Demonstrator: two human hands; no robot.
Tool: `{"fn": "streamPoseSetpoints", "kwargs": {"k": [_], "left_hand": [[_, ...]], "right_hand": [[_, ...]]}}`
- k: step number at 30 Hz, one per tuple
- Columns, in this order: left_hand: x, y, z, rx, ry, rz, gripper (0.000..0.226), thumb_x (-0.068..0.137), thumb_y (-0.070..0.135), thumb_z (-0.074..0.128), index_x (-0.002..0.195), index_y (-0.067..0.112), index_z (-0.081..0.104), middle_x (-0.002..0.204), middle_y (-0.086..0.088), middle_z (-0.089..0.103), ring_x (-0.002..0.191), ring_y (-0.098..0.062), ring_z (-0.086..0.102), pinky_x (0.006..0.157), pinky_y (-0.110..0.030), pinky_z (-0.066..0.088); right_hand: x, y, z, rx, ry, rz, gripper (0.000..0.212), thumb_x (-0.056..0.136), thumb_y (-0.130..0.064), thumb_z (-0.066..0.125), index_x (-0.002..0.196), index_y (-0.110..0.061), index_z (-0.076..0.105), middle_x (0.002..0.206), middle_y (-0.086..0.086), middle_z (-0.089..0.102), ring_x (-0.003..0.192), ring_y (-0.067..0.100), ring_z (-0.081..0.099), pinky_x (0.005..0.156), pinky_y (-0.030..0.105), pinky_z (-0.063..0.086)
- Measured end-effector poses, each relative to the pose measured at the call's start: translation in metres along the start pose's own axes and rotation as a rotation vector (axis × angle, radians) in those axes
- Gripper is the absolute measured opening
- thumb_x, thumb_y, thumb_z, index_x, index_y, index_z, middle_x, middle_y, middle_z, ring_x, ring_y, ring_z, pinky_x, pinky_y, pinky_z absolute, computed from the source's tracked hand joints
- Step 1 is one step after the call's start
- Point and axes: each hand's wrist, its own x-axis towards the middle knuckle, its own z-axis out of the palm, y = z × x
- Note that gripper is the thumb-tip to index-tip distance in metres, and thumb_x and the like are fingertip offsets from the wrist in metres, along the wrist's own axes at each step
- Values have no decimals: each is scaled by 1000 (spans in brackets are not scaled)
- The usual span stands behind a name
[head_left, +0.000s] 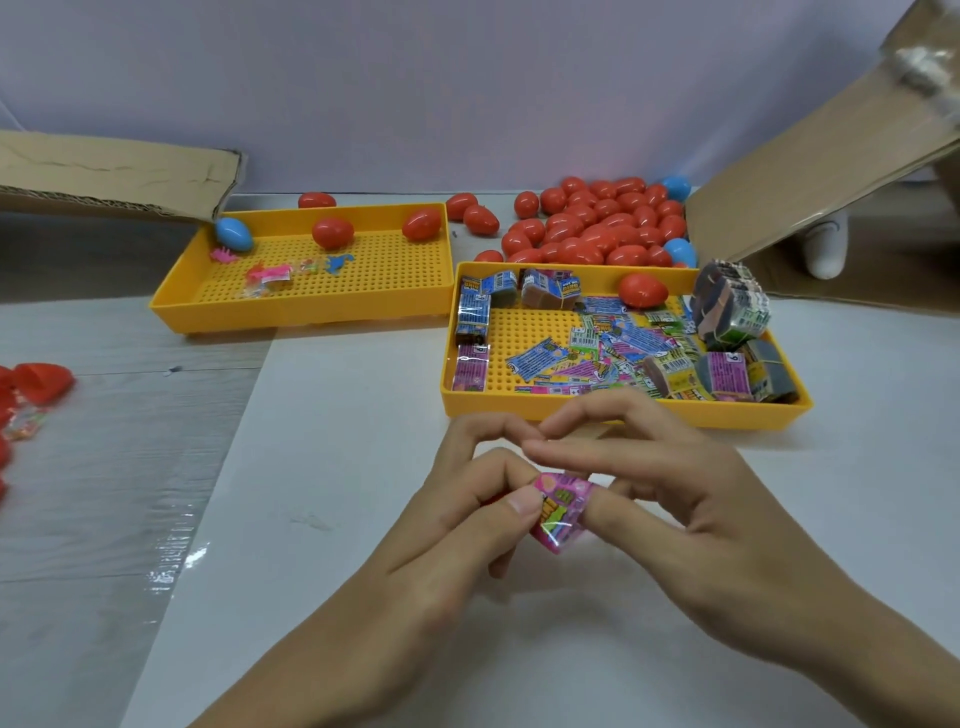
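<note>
Your left hand (452, 545) and right hand (675, 499) both pinch the pink leaflet (563, 514), held between the fingers (571, 448) of both. It looks mid-fold: line up its edges, then press the crease firmly

bare white table (337, 467) lies open left of the hands; ahead, the leaflet tray (623, 413) blocks passage.

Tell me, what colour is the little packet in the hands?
The packet is mostly pink with green and yellow print, best seen in the head view.
</note>
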Motion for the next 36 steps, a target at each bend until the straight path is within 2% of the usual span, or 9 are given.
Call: {"fn": "streamPoseSetpoints", "kwargs": {"k": [4, 8, 12, 15, 21, 23, 27, 31, 36], "left_hand": [[-3, 8, 2, 0, -11, 12, 25, 84, 50, 60, 82, 26, 65, 120, 12, 46, 97, -14, 61, 77, -25, 50], [-8, 18, 4, 1, -24, -9, 28, 70, 43, 80, 87, 26, 65, 127, 14, 44, 104, -37, 62, 90, -57, 49], [-5, 20, 1, -79, -12, -26, 24, 66, 36, 80, 81, 25, 66, 120, 10, 50, 89, -15, 61, 69, -29, 51], [-3, 21, 0, -142, -30, -34, 21, 66, 33, 78, 80, 24, 66, 119, 5, 53, 84, -9, 60, 68, -22, 49], [-1, 16, -2, -81, 23, 19, 21, 72, 36, 68, 89, 25, 71, 116, 9, 57, 107, -13, 63, 78, -24, 52], [-2, 16, 0, -12, 61, 74, 21, 76, 37, 63, 93, 28, 72, 113, 10, 60, 107, -12, 63, 79, -21, 51], [-1, 13, 3, 33, 225, 147, 19, 74, 34, 64, 92, 34, 67, 93, -2, 64, 80, -27, 60, 65, -34, 51], [4, 12, 1, 93, 246, 252, 6, 78, 22, 67, 82, 19, 69, 97, 2, 64, 93, -14, 65, 76, -15, 48], [3, 12, 0, 22, 182, 246, 9, 79, 20, 69, 85, 15, 73, 98, -2, 63, 84, -17, 64, 72, -21, 49]], "right_hand": [[-2, -1, 5, -49, 40, -41, 22, 81, -15, 64, 91, -27, 79, 111, -16, 60, 96, 13, 65, 60, 29, 52], [-2, 2, 6, 71, 3, 2, 13, 75, -16, 71, 84, -25, 72, 110, -14, 58, 97, 15, 63, 59, 29, 52], [0, 3, 0, 205, -100, 63, 19, 68, -26, 76, 81, -27, 63, 113, -12, 56, 105, 19, 59, 69, 44, 53], [1, 2, -5, 283, -202, 139, 27, 66, -32, 80, 82, -23, 61, 116, -8, 53, 103, 21, 60, 76, 53, 51], [4, -6, -5, 427, -254, 198, 19, 72, -38, 72, 69, -20, 68, 96, 1, 54, 85, 8, 55, 74, 13, 42], [4, -4, -3, 386, -201, 206, 24, 74, -39, 72, 67, -16, 70, 92, 5, 54, 83, 10, 55, 74, 15, 41], [4, 1, -2, 299, -137, 211, 26, 70, -44, 75, 71, -18, 77, 91, -8, 54, 89, 26, 53, 78, 26, 43], [5, 2, -2, 303, -136, 214, 15, 71, -38, 79, 77, -25, 80, 89, -11, 51, 81, 12, 48, 71, 17, 40], [7, 1, -2, 400, -137, 283, 34, 68, -49, 72, 66, -15, 76, 78, -6, 53, 54, 7, 38, 49, 15, 31]]}}
